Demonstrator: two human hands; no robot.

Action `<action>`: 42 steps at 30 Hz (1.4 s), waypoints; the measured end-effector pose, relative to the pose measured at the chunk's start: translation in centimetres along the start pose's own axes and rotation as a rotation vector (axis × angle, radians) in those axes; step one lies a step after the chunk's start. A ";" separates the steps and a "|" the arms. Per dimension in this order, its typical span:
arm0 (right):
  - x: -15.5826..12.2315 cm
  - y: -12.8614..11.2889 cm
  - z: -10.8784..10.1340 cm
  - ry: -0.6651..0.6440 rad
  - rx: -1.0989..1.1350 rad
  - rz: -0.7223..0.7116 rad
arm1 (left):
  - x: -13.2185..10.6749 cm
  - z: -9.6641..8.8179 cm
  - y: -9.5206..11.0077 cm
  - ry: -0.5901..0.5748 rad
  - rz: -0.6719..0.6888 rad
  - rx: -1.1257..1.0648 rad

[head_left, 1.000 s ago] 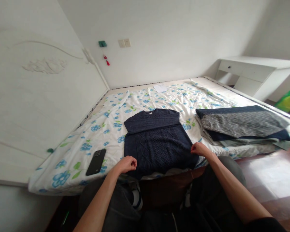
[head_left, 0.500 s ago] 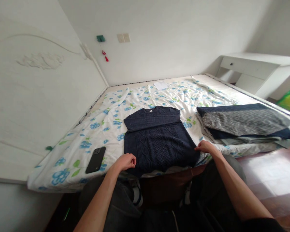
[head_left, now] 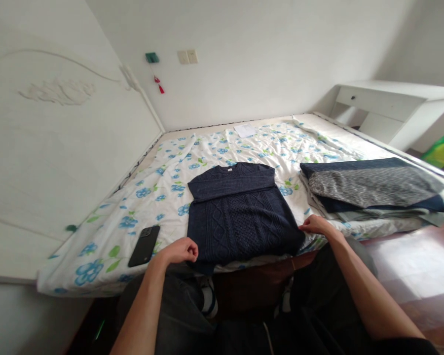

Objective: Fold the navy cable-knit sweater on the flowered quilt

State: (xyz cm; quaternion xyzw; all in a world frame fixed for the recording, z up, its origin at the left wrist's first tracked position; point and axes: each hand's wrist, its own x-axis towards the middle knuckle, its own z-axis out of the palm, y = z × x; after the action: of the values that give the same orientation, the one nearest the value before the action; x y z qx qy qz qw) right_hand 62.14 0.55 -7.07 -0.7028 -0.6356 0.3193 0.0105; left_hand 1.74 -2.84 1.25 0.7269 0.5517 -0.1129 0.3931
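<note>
Squarely in the middle of the head view, a dark navy cable-knit sweater [head_left: 240, 214] lies flat and front up on the near part of a bed, which is covered by a white quilt printed with blue flowers and green leaves [head_left: 163, 197]. Its sleeves are folded across the chest in a band and its collar points toward the far wall. Its hem reaches the near edge of the bed and sags a little over it.

The left hand [head_left: 177, 250] sits at the sweater's near left corner, touching the knit. Its grip is curled into a loose fist, thumb against forefinger, and I cannot tell whether any cloth is caught inside. The right hand [head_left: 316, 224] rests at the near right corner. Its grip is slack and mostly open, with fingertips lying on the sweater's edge and nothing clasped.

Just left of the left hand, a black rectangular phone [head_left: 144, 245] lies on the quilt, apart from the sweater. To the sweater's right, near but not touching, sits a low stack of folded navy and grey fabric [head_left: 370, 190]. A white sheet of paper [head_left: 245, 130] lies at the far side of the bed. A white carved headboard [head_left: 59, 148] runs along the left, and a white counter with a drawer [head_left: 392, 98] stands beyond the bed's far right corner.
</note>
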 end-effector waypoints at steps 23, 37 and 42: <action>0.5 0.7 -0.1 -0.026 0.053 -0.053 | 2.8 2.3 2.1 0.093 -0.043 0.317; 1.0 2.7 -0.9 -0.029 0.033 0.066 | 1.6 2.2 -1.3 0.016 -0.254 0.225; 1.0 -1.9 1.7 0.166 -0.063 -0.162 | 2.5 2.9 1.5 0.039 -0.148 0.388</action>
State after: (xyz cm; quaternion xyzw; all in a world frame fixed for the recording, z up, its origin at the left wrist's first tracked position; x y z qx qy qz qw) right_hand 59.70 1.18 -8.06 -0.6731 -0.6970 0.2379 0.0669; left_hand 4.74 -3.14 -1.52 0.7484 0.5791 -0.2315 0.2256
